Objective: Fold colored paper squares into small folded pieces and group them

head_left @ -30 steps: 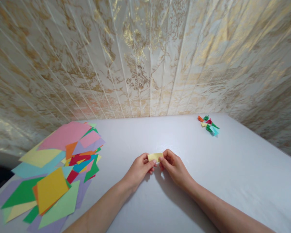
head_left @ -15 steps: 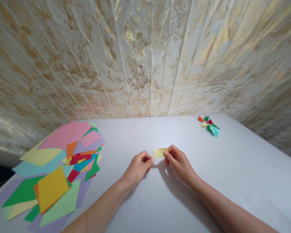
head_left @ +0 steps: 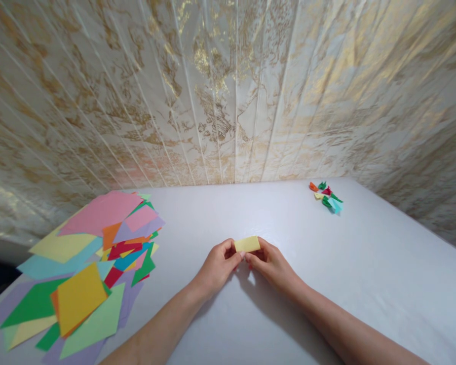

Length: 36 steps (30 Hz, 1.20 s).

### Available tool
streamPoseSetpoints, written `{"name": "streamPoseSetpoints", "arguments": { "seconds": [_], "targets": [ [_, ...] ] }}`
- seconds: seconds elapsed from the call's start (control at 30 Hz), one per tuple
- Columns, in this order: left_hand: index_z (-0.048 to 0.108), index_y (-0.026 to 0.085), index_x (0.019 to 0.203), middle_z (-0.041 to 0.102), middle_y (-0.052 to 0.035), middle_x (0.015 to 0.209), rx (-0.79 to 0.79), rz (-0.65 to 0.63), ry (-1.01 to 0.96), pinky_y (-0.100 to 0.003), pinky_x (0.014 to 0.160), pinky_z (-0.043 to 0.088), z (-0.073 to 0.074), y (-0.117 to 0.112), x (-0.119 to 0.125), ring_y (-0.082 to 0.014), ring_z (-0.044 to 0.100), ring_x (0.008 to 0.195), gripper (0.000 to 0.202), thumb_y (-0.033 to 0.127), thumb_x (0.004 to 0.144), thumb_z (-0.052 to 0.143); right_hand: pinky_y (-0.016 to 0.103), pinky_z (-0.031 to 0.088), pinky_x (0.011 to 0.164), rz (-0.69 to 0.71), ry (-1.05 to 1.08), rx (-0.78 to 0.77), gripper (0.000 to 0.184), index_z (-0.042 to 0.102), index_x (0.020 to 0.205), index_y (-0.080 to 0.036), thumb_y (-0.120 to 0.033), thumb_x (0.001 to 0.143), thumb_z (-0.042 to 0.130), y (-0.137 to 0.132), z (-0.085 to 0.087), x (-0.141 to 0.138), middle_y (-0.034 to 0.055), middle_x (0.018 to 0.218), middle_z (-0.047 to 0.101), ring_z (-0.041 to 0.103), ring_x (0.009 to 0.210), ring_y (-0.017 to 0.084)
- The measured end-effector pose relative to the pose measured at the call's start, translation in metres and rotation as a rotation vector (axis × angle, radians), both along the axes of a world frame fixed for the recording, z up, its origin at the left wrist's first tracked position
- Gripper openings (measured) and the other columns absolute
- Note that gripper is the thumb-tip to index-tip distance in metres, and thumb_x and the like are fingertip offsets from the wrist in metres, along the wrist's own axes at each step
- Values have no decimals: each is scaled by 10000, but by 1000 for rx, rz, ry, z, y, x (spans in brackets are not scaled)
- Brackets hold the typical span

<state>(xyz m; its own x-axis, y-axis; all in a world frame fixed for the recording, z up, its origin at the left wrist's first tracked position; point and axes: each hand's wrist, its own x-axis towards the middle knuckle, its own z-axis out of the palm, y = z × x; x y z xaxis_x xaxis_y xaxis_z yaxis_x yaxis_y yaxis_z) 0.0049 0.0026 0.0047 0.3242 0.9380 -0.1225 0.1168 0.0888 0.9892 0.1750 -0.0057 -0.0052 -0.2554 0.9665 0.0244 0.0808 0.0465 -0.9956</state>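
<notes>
At the near edge of the view, two bare forearms reach in over a smooth white table, angled toward each other. To their left lie loose sheets of coloured paper, overlapping: nearest, a lavender sheet, then a pale green sheet partly beneath a golden-yellow four-sided sheet, with a dark green sheet beside them.

Midway across, the left hand and right hand come close together over the table, between them a small pale-yellow rectangle of paper. The left grip is closed on its left end, thumb at the lower edge; the right grip is closed on its right end, its thumb just beside the other thumb. A shadow falls on the table below.

Farther along on the left, small red, blue and orange pieces lie jumbled, and beyond them a large pink sheet. Near the far right corner sits a little cluster of folded paper shapes in orange, green, red, cream and light blue. Behind the table rises a white, gold-patterned covering with long pleats.
</notes>
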Motion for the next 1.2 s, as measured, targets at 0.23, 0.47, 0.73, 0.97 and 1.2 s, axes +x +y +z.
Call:
{"name": "streamPoseSetpoints", "arguments": {
  "seconds": [0.23,0.47,0.73,0.97,1.2],
  "targets": [
    [484,189,710,464,61,619,42,-17,42,-228,583,326,-2,0,2,-110,428,605,237,371,816,593,247,396,570,-81,-82,11,121,485,731,-206,-287,772,566,0,2,-1,-50,647,520,517,604,128],
    [451,204,690,450,68,583,49,48,88,-223,547,298,-4,3,0,-105,397,560,228,366,796,571,252,366,542,-196,-97,-3,159,518,713,-205,-346,768,568,11,2,12,-47,552,533,488,528,128],
    [422,216,667,430,65,597,158,105,233,-232,552,305,-9,3,1,-119,406,572,200,318,799,532,375,492,836,-302,-378,497,170,588,1021,-221,-207,877,500,2,12,14,71,990,622,598,931,213],
    [444,208,654,448,58,636,259,45,272,-231,607,325,-10,-3,3,-125,430,631,163,241,794,521,430,465,956,-105,-593,729,274,563,1057,-249,-66,865,496,-6,2,2,88,1230,575,547,1135,238],
    [463,202,656,459,50,642,263,10,255,-243,609,326,-9,-5,5,-132,423,638,193,266,823,537,400,476,909,-98,-626,769,247,579,1012,-240,-56,866,500,-5,6,3,84,1147,622,582,1047,225]
  ]
}}
